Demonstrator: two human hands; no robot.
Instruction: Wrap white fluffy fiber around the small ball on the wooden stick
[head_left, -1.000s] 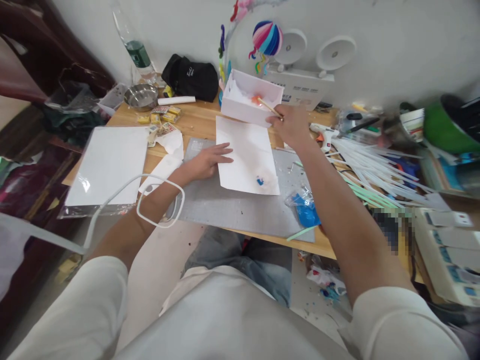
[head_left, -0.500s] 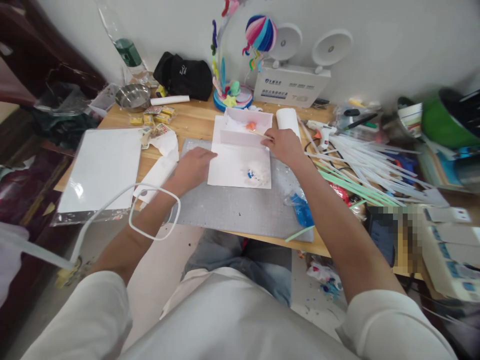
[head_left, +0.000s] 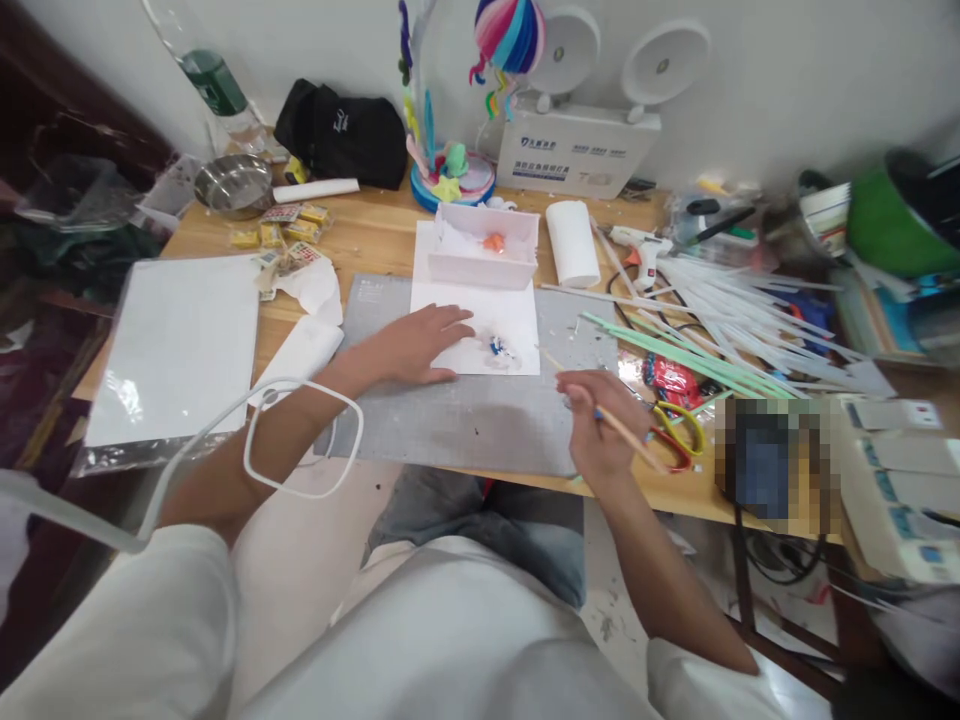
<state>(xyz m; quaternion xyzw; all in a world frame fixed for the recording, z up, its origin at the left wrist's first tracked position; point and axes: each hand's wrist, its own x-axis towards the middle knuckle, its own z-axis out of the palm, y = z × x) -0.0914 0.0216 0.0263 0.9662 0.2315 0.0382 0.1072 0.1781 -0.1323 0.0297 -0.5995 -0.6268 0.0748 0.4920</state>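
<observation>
Two bare hands are at work over a grey mat [head_left: 517, 430]. The left hand [head_left: 420, 345] lies with fingers spread wide across the left edge of a white sheet [head_left: 517, 305]. The right hand [head_left: 602, 425], just beyond the sheet's right side, has its fingers closed narrowly around a slim wooden stick [head_left: 632, 439]. Small blue bits [head_left: 496, 346] sit near the sheet's lower right corner; an open-topped white box [head_left: 480, 268], with something orange [head_left: 493, 243] inside, stands on its far part, near a white roll [head_left: 573, 246]
</observation>
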